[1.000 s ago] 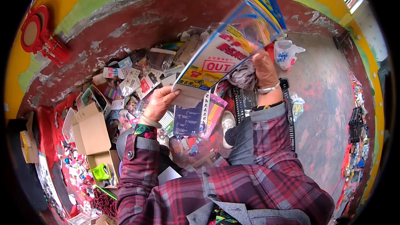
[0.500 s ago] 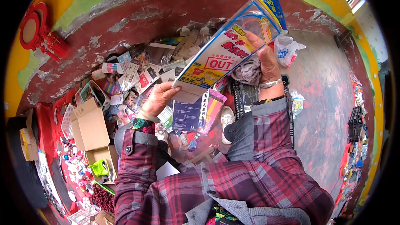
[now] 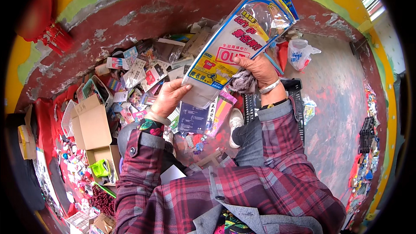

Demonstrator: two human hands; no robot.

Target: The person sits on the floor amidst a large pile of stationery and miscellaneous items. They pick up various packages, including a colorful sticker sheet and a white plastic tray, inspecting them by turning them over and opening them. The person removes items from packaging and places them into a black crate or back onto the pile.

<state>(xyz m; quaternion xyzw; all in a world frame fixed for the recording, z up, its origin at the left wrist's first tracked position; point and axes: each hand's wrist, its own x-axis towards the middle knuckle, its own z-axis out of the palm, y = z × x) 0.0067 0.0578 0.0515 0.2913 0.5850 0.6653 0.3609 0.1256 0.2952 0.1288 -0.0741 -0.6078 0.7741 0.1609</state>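
Over a pile of packages (image 3: 135,74), you hold a printed plastic bag (image 3: 236,43) — slanting up to the right. Your left hand (image 3: 168,97) pinches its lower-left corner; your right hand (image 3: 262,72) grips its right edge, near a grey cloth (image 3: 243,83).

free floor (image 3: 329,93) right of black crate (image 3: 299,106), leftward clutter (image 3: 135,77) perhaps deep

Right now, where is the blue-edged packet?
The packet is at the head view's upper centre, between the left hand at its lower end and the right hand.
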